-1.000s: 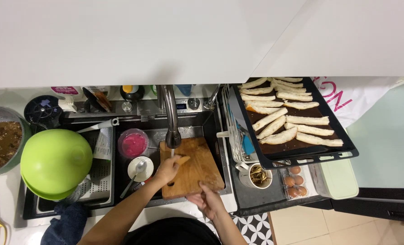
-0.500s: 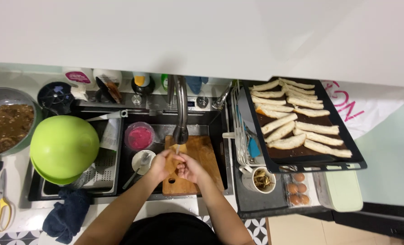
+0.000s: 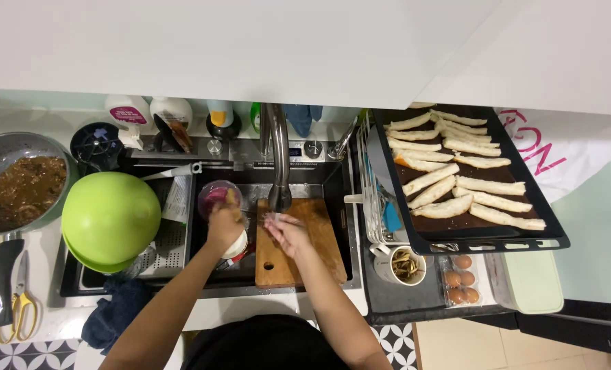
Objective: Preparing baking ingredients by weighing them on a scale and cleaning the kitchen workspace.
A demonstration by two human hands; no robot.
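My left hand (image 3: 224,223) is over the sink (image 3: 333,205), closed around a small yellow-brown piece that looks like a sponge (image 3: 232,199). It sits above a clear bowl with pink contents (image 3: 213,194) and a white cup (image 3: 237,244). My right hand (image 3: 286,233) is open, fingers spread, right under the spout of the curved metal faucet (image 3: 278,164), where water seems to run. Below it a wooden cutting board (image 3: 305,257) lies across the sink.
An upturned green bowl (image 3: 110,216) fills the left sink basket. A pan of brown food (image 3: 24,185) and scissors (image 3: 19,305) lie left. Right are a black tray of dough strips (image 3: 463,178), eggs (image 3: 460,277) and a cup of scraps (image 3: 407,264). Bottles line the back.
My hands were together on the cutting board; now they have parted. The left one has gone up toward the pink bowl, the right one under the faucet. The view has shifted right.
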